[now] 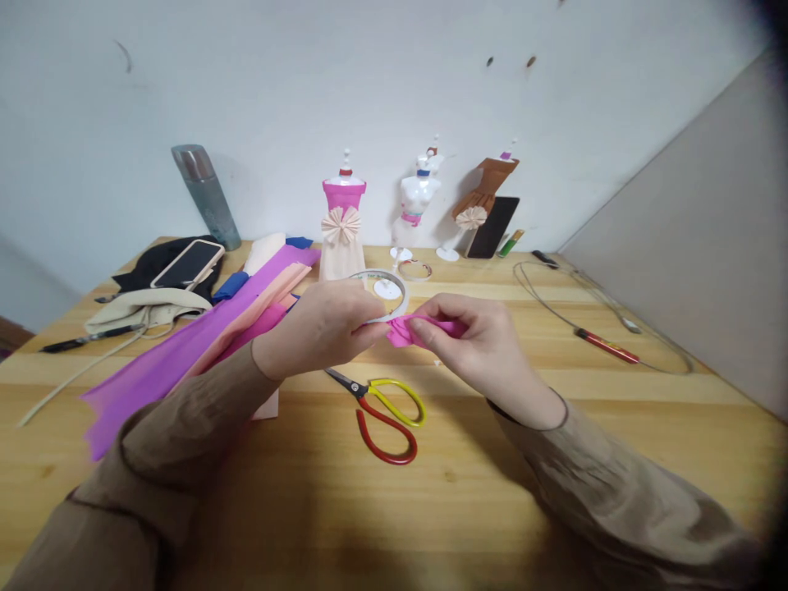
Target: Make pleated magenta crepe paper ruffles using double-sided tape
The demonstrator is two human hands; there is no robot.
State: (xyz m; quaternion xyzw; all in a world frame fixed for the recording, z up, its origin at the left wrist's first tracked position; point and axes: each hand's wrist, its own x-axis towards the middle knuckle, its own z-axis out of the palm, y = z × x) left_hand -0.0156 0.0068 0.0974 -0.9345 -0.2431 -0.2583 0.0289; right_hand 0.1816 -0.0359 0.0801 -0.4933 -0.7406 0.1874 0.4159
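Note:
Both my hands meet above the wooden table (pixel 554 460). My left hand (pixel 320 328) is closed, pinching one end of a small folded piece of pink crepe paper (pixel 403 331), and a roll of clear tape (pixel 394 289) stands just behind its fingers, its strip seeming to run to the paper. My right hand (pixel 477 341) is closed on the other end of the same pink paper. Below my hands, scissors (pixel 385 410) with one yellow and one red handle lie flat on the table.
Sheets of purple, pink and peach crepe paper (pixel 185 349) lie at the left, by a phone (pixel 188 263) on dark cloth and a grey flask (pixel 206 197). Three small mannequins in paper dresses (pixel 341 226) line the back wall. A cable and a red tool (pixel 607 345) lie at the right.

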